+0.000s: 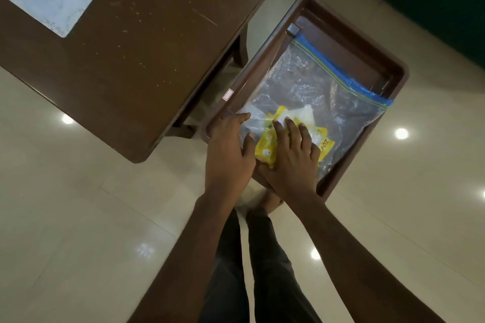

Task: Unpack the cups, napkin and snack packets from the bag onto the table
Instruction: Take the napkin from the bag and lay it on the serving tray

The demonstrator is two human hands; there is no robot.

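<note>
Head view. I look straight down. The bag, a clear zip bag with a blue seal strip at its 1 o'clock end, lies flat in a brown tray that sits at 3 o'clock from the brown table.

Yellow snack packets and something white, napkin or cups, I cannot tell which, are bunched at the bag's near end, at 7 o'clock of the tray. Nothing from the bag is on the table yet.

My left hand lies flat, fingers spread, on the bag's near left corner, gripping nothing. My right hand presses open-palmed on the packets through the plastic; no closed grasp that I can see.

Risks as I judge them:
- The seal sits at the far end, away from both hands. I cannot tell whether it is zipped; pulling from the near end would drag the whole bag.
- The plastic looks slick; a flat press may slide off it.
- Tipping the bag could spill packets onto the floor between tray and table.
- Pressing down could crush the cups.
</note>
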